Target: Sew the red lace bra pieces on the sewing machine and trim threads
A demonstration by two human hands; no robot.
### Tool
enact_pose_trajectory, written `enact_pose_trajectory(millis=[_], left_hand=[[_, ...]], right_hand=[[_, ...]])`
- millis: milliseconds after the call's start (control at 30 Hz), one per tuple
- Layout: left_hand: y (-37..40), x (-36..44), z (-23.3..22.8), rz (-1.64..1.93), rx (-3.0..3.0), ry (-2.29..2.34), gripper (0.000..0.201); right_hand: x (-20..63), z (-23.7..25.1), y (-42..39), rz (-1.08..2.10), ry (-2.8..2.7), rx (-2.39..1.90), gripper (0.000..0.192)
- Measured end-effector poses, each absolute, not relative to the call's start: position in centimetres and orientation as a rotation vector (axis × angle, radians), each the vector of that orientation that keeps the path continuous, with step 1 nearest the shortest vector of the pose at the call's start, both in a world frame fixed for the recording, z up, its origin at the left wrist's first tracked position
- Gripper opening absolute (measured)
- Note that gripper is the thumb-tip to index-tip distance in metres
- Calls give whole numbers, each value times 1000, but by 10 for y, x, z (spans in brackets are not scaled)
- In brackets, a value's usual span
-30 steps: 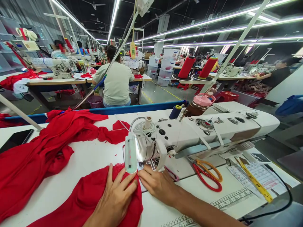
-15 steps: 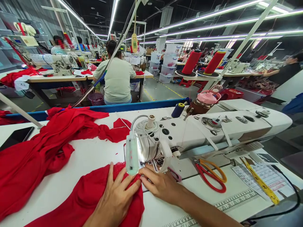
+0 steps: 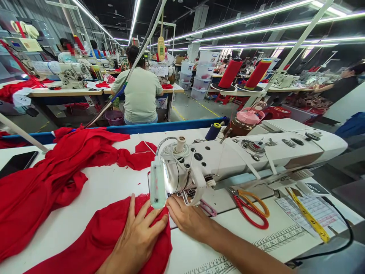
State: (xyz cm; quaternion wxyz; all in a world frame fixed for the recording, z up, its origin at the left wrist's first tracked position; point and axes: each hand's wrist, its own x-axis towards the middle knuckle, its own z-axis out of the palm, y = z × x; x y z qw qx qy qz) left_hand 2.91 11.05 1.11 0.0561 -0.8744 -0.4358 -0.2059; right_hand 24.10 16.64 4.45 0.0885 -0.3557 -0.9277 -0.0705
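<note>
My left hand (image 3: 136,236) lies flat, fingers spread, on a piece of red fabric (image 3: 97,239) at the near edge of the white sewing table (image 3: 114,186). My right hand (image 3: 189,219) rests palm down beside it, fingertips at the fabric's edge under the needle area of the white sewing machine (image 3: 242,156). The needle itself is hidden behind the machine's lamp (image 3: 157,184).
A large heap of red fabric (image 3: 48,179) covers the table's left. A black phone (image 3: 17,163) lies at far left. Red-and-orange scissors (image 3: 251,207) and a yellow tape measure (image 3: 308,217) lie to the right. A pink-lidded bottle (image 3: 243,121) stands behind the machine. Other people sit at tables beyond.
Both hands stay pressed on the red fabric at the needle, shifting only slightly forward. The view has tilted a little.
</note>
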Motion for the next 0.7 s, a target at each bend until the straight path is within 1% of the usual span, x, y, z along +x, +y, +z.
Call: enact_pose_trajectory(millis=[67, 200, 300, 367, 533, 700], left_hand=[[110, 29, 11, -627, -2652, -1321, 47], [111, 32, 9, -775, -2609, -1351, 42], [111, 33, 11, -741, -2617, -1346, 45], [111, 33, 13, -709, -2618, -1347, 47], [110, 35, 16, -733, -2570, -1369, 43], [114, 36, 9, -757, -2548, -1371, 44]], right_hand=[[243, 46, 167, -203, -2773, -1041, 15], [251, 52, 168, -188, -2804, -923, 21], [257, 54, 168, -300, -2813, -744, 27], [260, 54, 167, -385, -2796, -664, 28], [261, 48, 163, -400, -2751, -696, 27], [259, 44, 160, -446, -2692, -806, 34]])
